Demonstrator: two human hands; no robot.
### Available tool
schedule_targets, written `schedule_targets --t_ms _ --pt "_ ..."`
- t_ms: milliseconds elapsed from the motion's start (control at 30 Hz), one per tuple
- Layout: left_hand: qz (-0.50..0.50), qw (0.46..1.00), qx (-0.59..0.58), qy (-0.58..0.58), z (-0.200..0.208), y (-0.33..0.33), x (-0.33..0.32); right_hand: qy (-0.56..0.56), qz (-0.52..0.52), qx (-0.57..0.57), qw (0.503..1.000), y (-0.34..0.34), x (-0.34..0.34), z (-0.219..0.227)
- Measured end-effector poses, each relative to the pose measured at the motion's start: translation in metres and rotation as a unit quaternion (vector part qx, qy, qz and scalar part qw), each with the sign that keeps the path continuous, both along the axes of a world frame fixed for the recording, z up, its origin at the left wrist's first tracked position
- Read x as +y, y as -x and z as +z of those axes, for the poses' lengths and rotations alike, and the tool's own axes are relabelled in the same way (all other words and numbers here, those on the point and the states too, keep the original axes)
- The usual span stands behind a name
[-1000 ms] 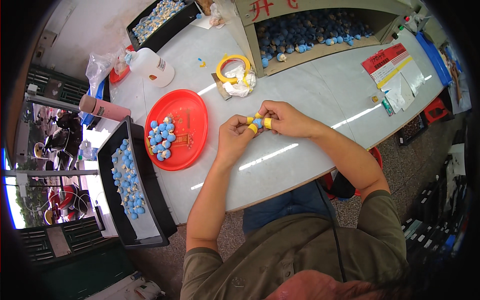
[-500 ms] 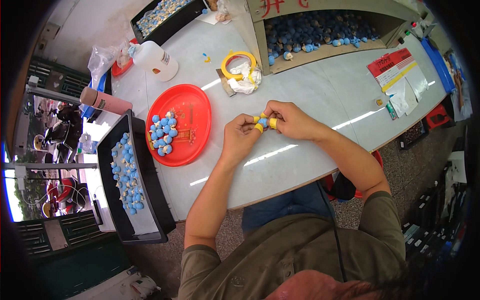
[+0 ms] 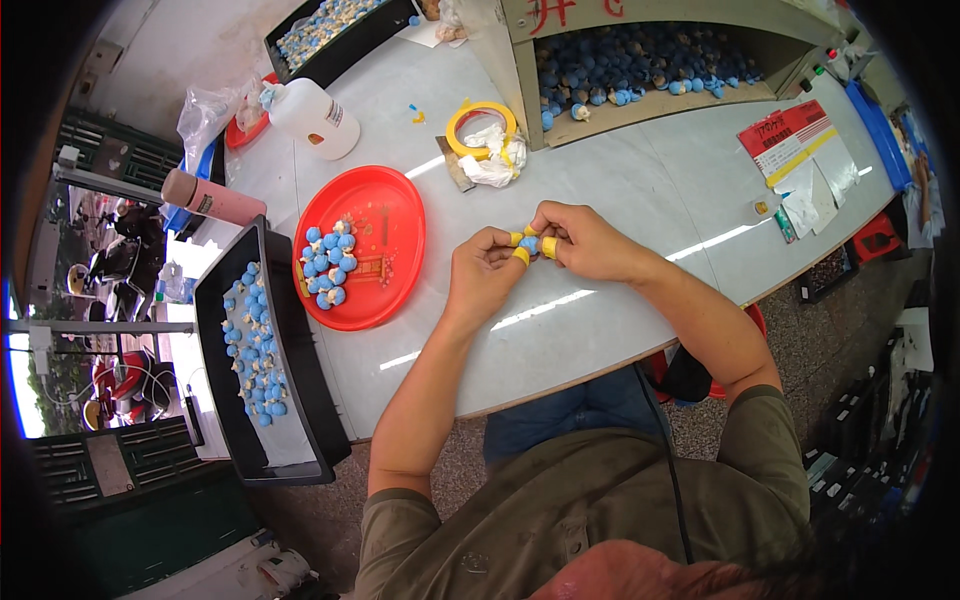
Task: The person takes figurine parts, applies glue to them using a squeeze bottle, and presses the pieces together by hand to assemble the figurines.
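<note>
A small round blue piece [image 3: 529, 243] is pinched between the fingertips of both hands, just above the table. My left hand [image 3: 482, 280] grips it from the left, with thumb and fingers closed. From the other side my right hand [image 3: 588, 242] pinches it too. Yellow tape wraps several fingertips of both hands and hides part of the piece. Left of my hands, a red plate [image 3: 398, 215] carries a cluster of small blue balls with cream-coloured parts [image 3: 325, 262]. Beyond it, a long black tray [image 3: 298, 350] holds many more of the same blue pieces on a pale liner.
A yellow tape roll [image 3: 509, 122] with crumpled white tissue lies ahead of my hands. At the far left stand a white jug [image 3: 318, 118] and a pink bottle [image 3: 225, 203]. A shelf [image 3: 640, 118] full of blue pieces stands at the back; red-and-white papers [image 3: 790, 145] lie right.
The view has shifted very slightly. Both hands stay in the same place on the blue piece, with only small finger movement.
</note>
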State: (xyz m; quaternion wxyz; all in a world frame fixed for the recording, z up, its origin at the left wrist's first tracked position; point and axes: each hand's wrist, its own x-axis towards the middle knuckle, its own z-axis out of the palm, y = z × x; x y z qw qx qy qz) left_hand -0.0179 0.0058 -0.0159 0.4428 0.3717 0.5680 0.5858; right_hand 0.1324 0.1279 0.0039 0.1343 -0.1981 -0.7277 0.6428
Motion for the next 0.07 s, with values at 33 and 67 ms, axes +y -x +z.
schedule_targets --t_ms 33,67 --pt "0.003 1.0 -0.003 0.0 -0.0005 -0.0004 0.0 0.004 0.001 -0.003 1.0 0.0 -0.0001 0.0005" --pt "0.005 1.0 -0.007 -0.001 -0.0012 -0.001 0.0002 0.005 -0.002 0.004 1.0 0.0003 -0.0003 -0.002"
